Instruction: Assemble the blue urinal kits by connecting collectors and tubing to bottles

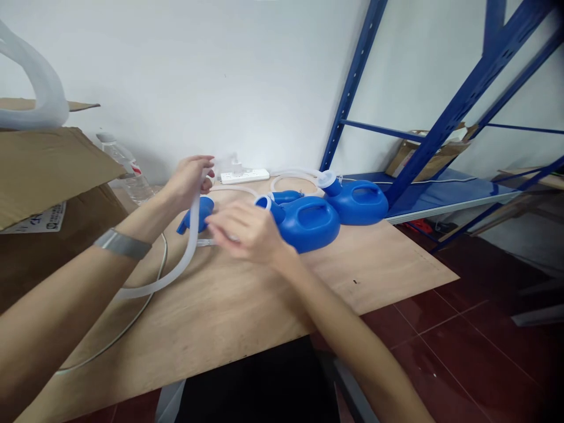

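My left hand point(190, 180) is closed around the upper end of a translucent plastic tube point(192, 232), which curves down onto the table. My right hand point(247, 230), smeared by motion, hovers just right of the tube with its fingers bent; whether it holds anything is unclear. Behind it lies a blue plastic jug point(314, 226) with a moulded handle and an uncapped mouth facing left. A second blue jug point(362, 202) lies farther right, a white cap and tube at its neck. Partly hidden behind the tube is a blue spouted piece point(203, 212). Another blue piece point(286, 196) sits behind the nearer jug.
At left stands an open cardboard box point(57, 170) with a thick coil of tubing point(48, 88) above it. A clear water bottle point(127, 167) leans beside it. A white power strip point(245, 175) lies by the wall. Blue metal shelving point(352, 76) rises at right. A cable point(132, 323) crosses the table.
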Demonstrator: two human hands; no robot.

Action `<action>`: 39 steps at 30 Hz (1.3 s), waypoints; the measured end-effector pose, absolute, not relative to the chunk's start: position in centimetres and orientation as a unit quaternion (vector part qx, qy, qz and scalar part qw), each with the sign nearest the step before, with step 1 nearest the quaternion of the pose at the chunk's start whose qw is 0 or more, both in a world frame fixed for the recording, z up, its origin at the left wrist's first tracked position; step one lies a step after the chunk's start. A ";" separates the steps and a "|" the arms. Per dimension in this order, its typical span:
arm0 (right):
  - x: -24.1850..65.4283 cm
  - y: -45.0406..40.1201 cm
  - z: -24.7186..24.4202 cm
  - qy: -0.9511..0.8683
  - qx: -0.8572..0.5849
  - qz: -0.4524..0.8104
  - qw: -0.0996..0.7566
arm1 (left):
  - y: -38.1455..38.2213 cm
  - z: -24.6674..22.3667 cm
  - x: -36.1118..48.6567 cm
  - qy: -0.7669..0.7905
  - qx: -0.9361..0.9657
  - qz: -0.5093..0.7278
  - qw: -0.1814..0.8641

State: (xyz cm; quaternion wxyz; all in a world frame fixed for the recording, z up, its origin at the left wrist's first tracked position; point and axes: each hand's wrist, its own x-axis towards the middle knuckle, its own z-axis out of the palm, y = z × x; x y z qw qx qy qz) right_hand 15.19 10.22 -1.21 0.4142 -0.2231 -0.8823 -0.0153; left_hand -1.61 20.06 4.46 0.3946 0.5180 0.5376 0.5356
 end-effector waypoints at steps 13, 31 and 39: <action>27.4 15.3 0.2 -0.773 -0.481 0.044 0.412 | 11.1 6.9 -2.7 0.434 0.782 0.421 0.151; 22.9 14.2 0.0 -0.803 -0.564 -0.064 0.181 | 12.2 4.4 -2.5 0.365 0.861 0.320 0.151; 22.9 14.5 -0.1 -0.808 -0.560 -0.073 0.168 | 12.1 3.2 -3.1 0.369 0.891 0.248 0.092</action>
